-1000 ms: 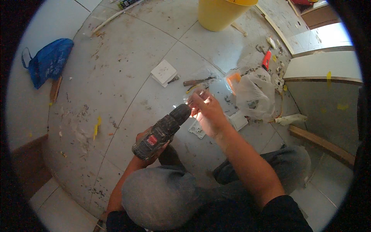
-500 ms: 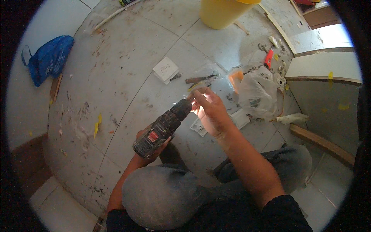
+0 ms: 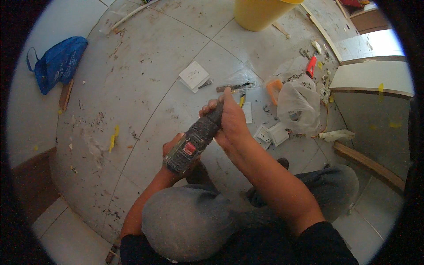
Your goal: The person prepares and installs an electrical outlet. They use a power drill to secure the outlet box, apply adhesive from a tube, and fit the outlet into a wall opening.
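A dusty black cordless drill (image 3: pixel 191 142) with a red label slants across the middle of the view, its front end pointing up and to the right. My left hand (image 3: pixel 172 148) is closed around its rear and grip, mostly hidden under the drill's body. Around the chuck, my right hand (image 3: pixel 232 115) is wrapped, the thumb stretched along it and the fingertips showing on the far side. Whether a bit sits in the chuck is hidden. Beyond my hands lie a white square plate (image 3: pixel 194 76) and a tool with a brown handle (image 3: pixel 226 88).
White socket pieces (image 3: pixel 278 134) lie right of my right hand, near a clear plastic bag (image 3: pixel 300 108), an orange object (image 3: pixel 274 91) and a red-handled tool (image 3: pixel 311 67). A yellow bucket (image 3: pixel 260 15) stands far off; a blue bag (image 3: pixel 59 64) is at left. Wood strips lie at right.
My right hand has gone from pinching at the drill's tip to wrapping around the chuck. The bright light on its fingers is gone. The drill has shifted slightly up and right.
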`<state>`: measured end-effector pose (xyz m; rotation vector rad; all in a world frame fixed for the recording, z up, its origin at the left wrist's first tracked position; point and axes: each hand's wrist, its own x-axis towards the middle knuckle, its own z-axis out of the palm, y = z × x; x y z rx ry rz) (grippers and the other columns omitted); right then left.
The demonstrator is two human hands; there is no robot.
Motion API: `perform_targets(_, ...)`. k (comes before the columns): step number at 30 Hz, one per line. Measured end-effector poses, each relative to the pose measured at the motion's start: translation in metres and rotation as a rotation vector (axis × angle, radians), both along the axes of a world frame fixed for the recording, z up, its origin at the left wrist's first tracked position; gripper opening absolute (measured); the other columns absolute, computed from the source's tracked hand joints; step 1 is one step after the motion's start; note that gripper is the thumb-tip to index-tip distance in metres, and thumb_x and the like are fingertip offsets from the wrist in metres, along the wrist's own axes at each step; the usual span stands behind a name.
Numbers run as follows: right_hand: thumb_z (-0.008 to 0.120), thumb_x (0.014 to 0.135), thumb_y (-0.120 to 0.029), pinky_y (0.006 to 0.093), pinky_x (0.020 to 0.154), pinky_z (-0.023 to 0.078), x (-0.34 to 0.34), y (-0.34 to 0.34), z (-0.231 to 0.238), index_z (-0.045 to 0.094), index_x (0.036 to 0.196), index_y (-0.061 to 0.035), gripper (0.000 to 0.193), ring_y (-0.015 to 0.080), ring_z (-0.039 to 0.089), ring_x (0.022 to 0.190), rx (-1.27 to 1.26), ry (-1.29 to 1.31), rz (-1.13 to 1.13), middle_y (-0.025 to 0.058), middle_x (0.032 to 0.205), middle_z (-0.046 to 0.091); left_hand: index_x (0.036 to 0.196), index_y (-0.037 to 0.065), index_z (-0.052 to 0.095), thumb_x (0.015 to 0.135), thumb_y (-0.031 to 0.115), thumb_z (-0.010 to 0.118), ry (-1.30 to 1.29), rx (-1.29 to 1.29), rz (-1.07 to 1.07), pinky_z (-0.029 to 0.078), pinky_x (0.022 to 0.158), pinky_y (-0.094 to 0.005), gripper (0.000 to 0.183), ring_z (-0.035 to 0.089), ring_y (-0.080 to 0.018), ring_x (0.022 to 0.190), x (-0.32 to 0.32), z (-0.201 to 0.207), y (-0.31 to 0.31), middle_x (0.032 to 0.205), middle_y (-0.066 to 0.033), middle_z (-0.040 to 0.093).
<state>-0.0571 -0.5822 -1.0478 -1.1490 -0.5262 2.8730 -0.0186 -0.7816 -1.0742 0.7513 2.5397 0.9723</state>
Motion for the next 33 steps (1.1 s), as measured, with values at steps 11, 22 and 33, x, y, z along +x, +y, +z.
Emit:
perform_targets(11, 0.065, 0.101, -0.048, 0.0387, 0.079, 0.052, 0.004, 0.008, -0.001, 0.050, 0.092, -0.0143, 0.038, 0.0179, 0.057, 0.071, -0.125, 0.054, -0.001, 0.0011, 0.073, 0.052, 0.107, 0.011, 0.064, 0.078, 0.031, 0.085, 0.000, 0.011, 0.066, 0.057, 0.077, -0.0419, 0.041, 0.072, -0.0326, 0.088, 0.003, 0.003, 0.008, 0.096, -0.0090, 0.069)
perform_targets(22, 0.064, 0.101, -0.030, 0.0365, 0.058, 0.051, 0.188, 0.039, -0.144, 0.059, 0.102, -0.0023, 0.028, 0.0209, 0.063, 0.071, 0.832, -0.817, 0.547, 0.0078, 0.089, 0.063, 0.129, -0.001, 0.056, 0.077, 0.014, 0.082, 0.066, 0.027, 0.045, 0.054, 0.086, -0.0458, 0.060, 0.067, -0.0402, 0.100, -0.018, 0.006, -0.016, 0.107, -0.0191, 0.068)
perform_targets(33, 0.070, 0.091, -0.030, 0.0503, 0.087, 0.054, 0.192, 0.044, -0.180, 0.064, 0.108, -0.0010, 0.035, 0.0408, 0.069, 0.098, 1.236, -0.991, 0.820, 0.0212, 0.106, 0.071, 0.140, -0.013, 0.043, 0.076, -0.004, 0.065, 0.076, -0.461, -0.082, 0.046, 0.092, -0.0510, 0.068, 0.057, -0.0436, 0.106, 0.010, -0.109, -0.056, 0.111, -0.0241, 0.058)
